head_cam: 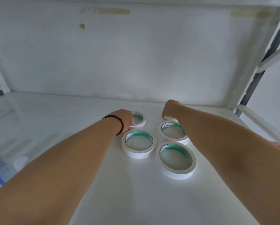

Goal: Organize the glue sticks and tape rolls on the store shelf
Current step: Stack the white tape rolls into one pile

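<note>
Head view is showing us both bare arms reaching over the white shelf (103, 184), where tape rolls are lying flat in two rows. Our left hand (125, 118), wearing a beaded bracelet (118, 123), is closing its grip on the far left roll (138, 120), while our right hand (170, 109) is curling over the far right roll (172, 119), though we cannot tell how firmly. Three more rolls, the middle left (139, 143), middle right (173, 131) and nearest (175, 159), are sitting just beside one another.

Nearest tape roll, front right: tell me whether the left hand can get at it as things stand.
Probably yes. The nearest tape roll lies open on the shelf, with nothing on top. The left hand rests on the far-left roll and would only need to pull back.
</note>
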